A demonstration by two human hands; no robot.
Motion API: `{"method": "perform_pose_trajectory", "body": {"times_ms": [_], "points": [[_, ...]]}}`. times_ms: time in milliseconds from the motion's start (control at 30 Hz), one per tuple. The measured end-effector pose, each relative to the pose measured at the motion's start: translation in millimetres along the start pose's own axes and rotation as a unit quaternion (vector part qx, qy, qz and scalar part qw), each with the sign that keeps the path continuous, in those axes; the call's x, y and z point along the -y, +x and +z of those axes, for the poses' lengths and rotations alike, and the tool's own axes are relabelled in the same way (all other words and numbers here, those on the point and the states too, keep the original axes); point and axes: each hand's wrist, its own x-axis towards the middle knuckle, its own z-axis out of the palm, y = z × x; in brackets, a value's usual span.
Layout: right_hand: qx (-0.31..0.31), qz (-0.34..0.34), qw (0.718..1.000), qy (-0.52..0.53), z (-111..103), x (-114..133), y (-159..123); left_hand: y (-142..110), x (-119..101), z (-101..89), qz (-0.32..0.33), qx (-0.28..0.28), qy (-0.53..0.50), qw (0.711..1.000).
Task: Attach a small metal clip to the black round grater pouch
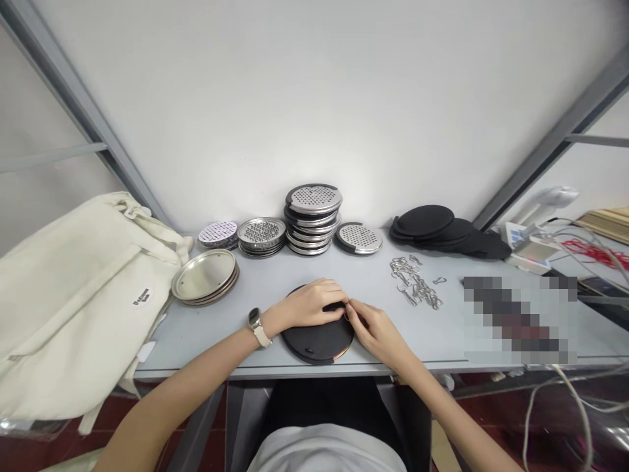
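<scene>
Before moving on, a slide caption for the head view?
Left hand and right hand at a black disc, perforated metal discs stacked beyond.

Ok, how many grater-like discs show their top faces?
4 at the back, left to right: the pale disc, the studded disc, the top disc of the tall stack, the silver disc beside that stack. Others may be hidden beneath.

A cream bag [83, 308] bulges at the table's [432, 334] left end, a white label [143, 297] on its side. Behind the table rises a pale wall [314, 105]. Near the table's far right corner are a white boxy device [535, 252], red cord [597, 251] and tan sheets [607, 223]; a white cable [584, 419] dangles below its right end.
</scene>
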Motion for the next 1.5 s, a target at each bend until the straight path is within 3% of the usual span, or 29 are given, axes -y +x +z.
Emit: {"method": "perform_pose_trajectory", "body": {"times_ms": [333, 967, 1500], "points": [[0.001, 0.01, 1.0, -0.001, 0.1, -0.9, 0.4, -1.3, -1.2, 0.6, -0.027, -0.01, -0.015, 0.999], [0.004, 0.021, 1.0, 0.002, -0.1, -1.6, -0.4, -0.5, -0.5, 2.4, -0.052, -0.025, 0.118, 0.991], [0.002, 0.013, 1.0, 0.007, -1.7, 0.7, 0.3, -3.2, -3.2, 0.7, -0.055, -0.02, -0.021, 0.998]]}}
